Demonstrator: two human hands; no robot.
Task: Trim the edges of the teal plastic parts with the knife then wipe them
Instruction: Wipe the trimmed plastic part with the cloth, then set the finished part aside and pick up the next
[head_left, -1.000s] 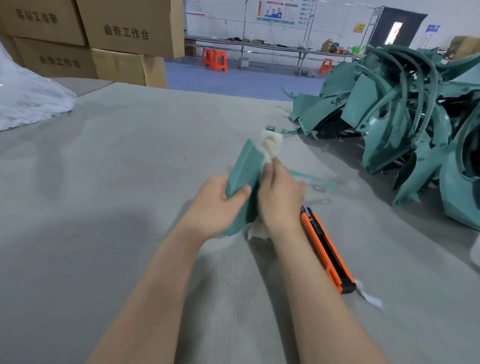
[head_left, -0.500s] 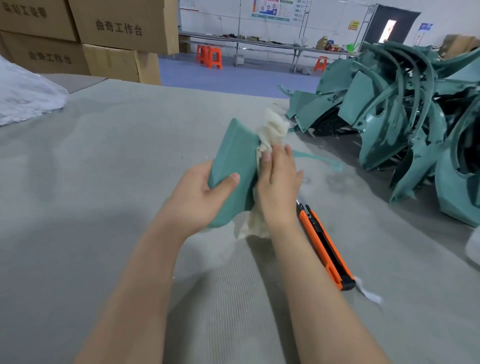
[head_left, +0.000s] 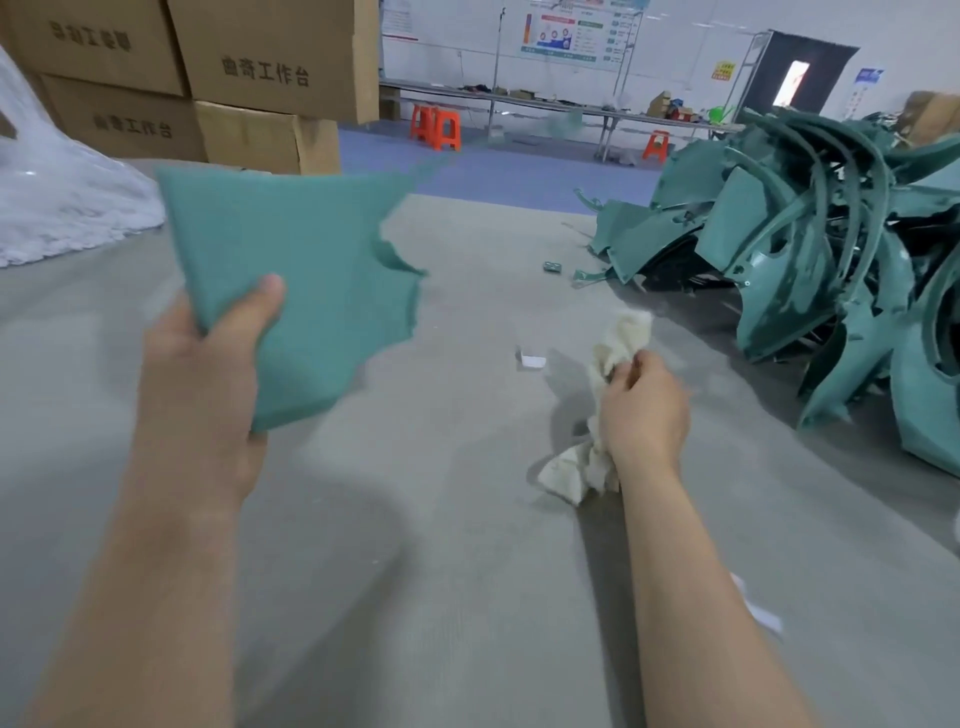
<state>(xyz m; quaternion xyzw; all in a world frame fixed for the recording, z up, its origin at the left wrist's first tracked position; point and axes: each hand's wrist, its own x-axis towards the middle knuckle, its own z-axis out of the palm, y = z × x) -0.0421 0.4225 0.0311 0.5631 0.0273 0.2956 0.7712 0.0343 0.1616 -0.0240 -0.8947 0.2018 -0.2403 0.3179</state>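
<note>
My left hand (head_left: 202, 374) grips a flat teal plastic part (head_left: 291, 280) by its lower left edge and holds it up above the grey table (head_left: 415, 519), broad face toward me. Its right edge is jagged. My right hand (head_left: 641, 410) grips a crumpled cream cloth (head_left: 605, 384), which hangs down to the table. The two hands are well apart. The orange knife is not in view.
A big heap of teal plastic parts (head_left: 810, 260) fills the right of the table. A small white scrap (head_left: 532, 360) and a small teal offcut (head_left: 552, 267) lie mid-table. Cardboard boxes (head_left: 270, 62) stand at the back left beside white plastic sheeting (head_left: 57, 208).
The hands have parted: my left hand swung the teal part up and to the left, my right hand drew the cloth away to the right. The orange knife has left the view.
</note>
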